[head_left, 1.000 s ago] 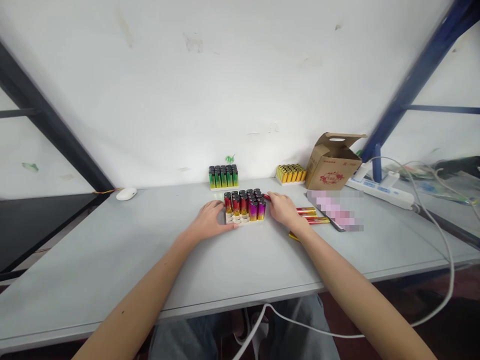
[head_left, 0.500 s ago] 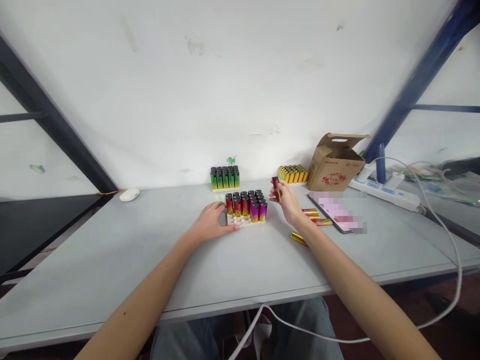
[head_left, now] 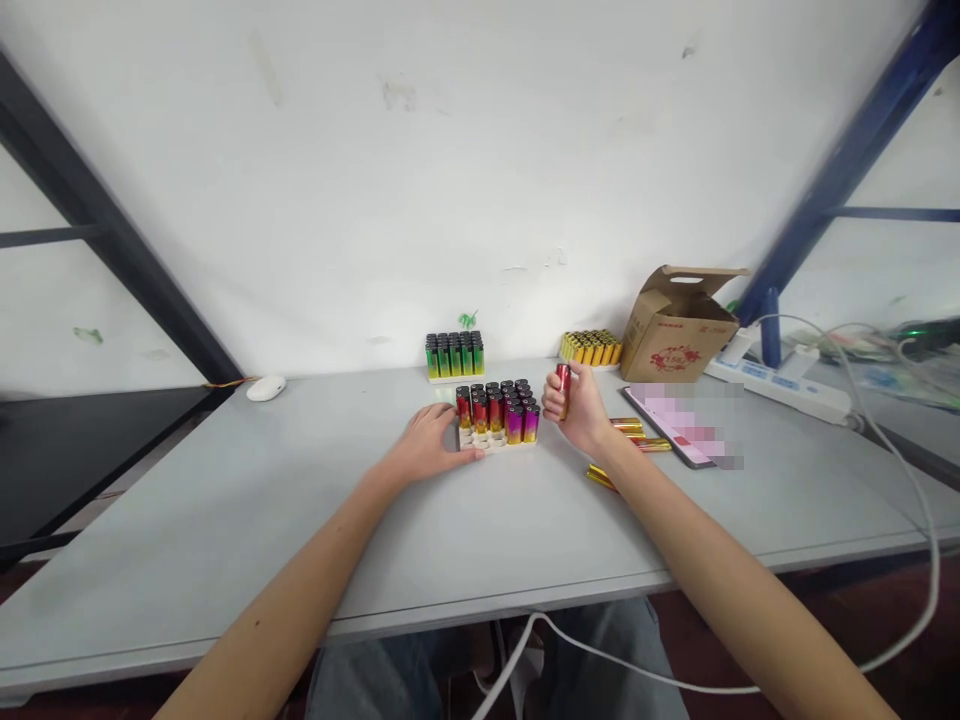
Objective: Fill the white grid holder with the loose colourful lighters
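Note:
A white battery tray [head_left: 491, 443] stands mid-table with several upright batteries in red, dark and purple colours; its front-left holes show no battery. My left hand [head_left: 429, 440] grips the tray's left end, thumb along the front edge and fingers at the side. To the right of the tray, my right hand [head_left: 581, 408] is raised above the table, closed around one red battery [head_left: 562, 385] held nearly upright. Several loose red-and-gold batteries [head_left: 651, 444] lie by my right forearm, which partly hides them.
Against the wall stand a tray of green batteries [head_left: 455, 357] and a block of yellow batteries [head_left: 592, 348]. An open cardboard box [head_left: 671, 335], a phone-like flat slab [head_left: 671, 425] and a white power strip [head_left: 787, 385] are at right. A white oval case [head_left: 266, 388] sits at left.
The battery in my right hand has turned: its dark end showed at the top before, a red end shows now. My left hand stays at the tray.

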{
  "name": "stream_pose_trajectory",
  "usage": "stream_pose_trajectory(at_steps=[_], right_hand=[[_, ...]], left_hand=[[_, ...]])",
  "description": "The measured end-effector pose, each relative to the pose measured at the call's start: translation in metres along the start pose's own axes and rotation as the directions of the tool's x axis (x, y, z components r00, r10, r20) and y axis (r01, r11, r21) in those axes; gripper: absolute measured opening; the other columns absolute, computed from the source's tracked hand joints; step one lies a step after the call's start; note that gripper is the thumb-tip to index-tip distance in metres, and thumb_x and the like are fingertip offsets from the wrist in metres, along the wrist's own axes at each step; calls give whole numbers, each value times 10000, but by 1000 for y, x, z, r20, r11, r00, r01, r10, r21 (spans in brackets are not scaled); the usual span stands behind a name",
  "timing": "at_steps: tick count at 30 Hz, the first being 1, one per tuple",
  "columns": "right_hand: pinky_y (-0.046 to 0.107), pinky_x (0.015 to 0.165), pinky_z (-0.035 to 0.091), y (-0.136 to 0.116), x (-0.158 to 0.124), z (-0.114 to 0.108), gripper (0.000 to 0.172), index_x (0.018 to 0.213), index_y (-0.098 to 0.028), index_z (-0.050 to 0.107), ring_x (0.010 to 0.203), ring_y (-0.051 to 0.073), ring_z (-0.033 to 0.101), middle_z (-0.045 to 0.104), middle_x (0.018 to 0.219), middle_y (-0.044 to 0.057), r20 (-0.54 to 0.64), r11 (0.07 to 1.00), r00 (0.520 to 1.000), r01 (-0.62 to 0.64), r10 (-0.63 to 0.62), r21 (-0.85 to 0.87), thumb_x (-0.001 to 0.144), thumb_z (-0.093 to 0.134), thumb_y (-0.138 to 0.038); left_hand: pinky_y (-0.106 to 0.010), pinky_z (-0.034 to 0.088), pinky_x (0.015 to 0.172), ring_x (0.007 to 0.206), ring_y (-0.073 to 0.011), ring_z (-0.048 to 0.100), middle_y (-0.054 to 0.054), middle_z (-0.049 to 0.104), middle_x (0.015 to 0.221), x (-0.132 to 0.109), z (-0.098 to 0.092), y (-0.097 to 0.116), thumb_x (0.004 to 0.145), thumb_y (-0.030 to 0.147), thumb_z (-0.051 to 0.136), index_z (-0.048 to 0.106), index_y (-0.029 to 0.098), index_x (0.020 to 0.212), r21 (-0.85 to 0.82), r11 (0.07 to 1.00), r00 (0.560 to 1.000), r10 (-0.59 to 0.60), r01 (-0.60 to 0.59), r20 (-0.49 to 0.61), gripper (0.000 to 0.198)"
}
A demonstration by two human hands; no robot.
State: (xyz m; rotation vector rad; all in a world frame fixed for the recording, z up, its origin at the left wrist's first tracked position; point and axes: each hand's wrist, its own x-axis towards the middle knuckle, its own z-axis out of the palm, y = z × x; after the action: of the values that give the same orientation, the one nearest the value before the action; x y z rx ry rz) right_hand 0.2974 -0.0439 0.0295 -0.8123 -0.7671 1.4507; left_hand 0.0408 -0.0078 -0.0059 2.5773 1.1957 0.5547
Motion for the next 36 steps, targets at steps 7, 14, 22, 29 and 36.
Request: stream_pose_trajectory(at_steps=[7,14,22,29,36], right_hand=[[224,377,142,0,2,-3,288,614,-230,303,398,85,119,167,485,-94,-133,996,990,44,-53,-73,824,353,-421],[217,383,152,1,0,0,278,617,-229,309,399,81,143,176,507,-87,-150,980,983,77,-105,-186,816,365,-415],[223,387,144,4,-3,8,234,608,-223,320,402,79,145,193,513,-76,-206,962,971,67,-124,-264,794,358,-361],[221,383,146,6,-4,7,241,609,-223,313,397,77,149,192,514,-77,-210,965,969,71,-127,-254,794,358,-372],[216,385,147,6,-3,6,214,606,-224,324,407,80,141,185,512,-81,-193,972,974,77,-121,-223,762,362,-367]], left_hand=[[-477,353,1093,1308,-335,438,-121,544,1355,-1,-4,5,761,695,607,535,223,1331,-11,1000,1000,-15,15,19,743],[-478,367,1084,1294,-339,458,-110,560,1337,0,-3,3,743,713,607,560,231,1299,-25,1000,1000,-2,2,-6,738],[-477,356,1093,1305,-333,444,-118,540,1359,1,-1,1,759,718,587,520,226,1342,-2,1000,1000,6,-6,0,766],[-470,370,1081,1290,-337,461,-109,561,1334,1,-1,0,752,717,596,545,236,1311,-11,1000,1000,17,-18,-11,739],[-472,365,1088,1308,-339,443,-108,542,1362,1,1,-3,753,721,591,534,237,1325,-14,1000,1000,12,-13,-13,752]])
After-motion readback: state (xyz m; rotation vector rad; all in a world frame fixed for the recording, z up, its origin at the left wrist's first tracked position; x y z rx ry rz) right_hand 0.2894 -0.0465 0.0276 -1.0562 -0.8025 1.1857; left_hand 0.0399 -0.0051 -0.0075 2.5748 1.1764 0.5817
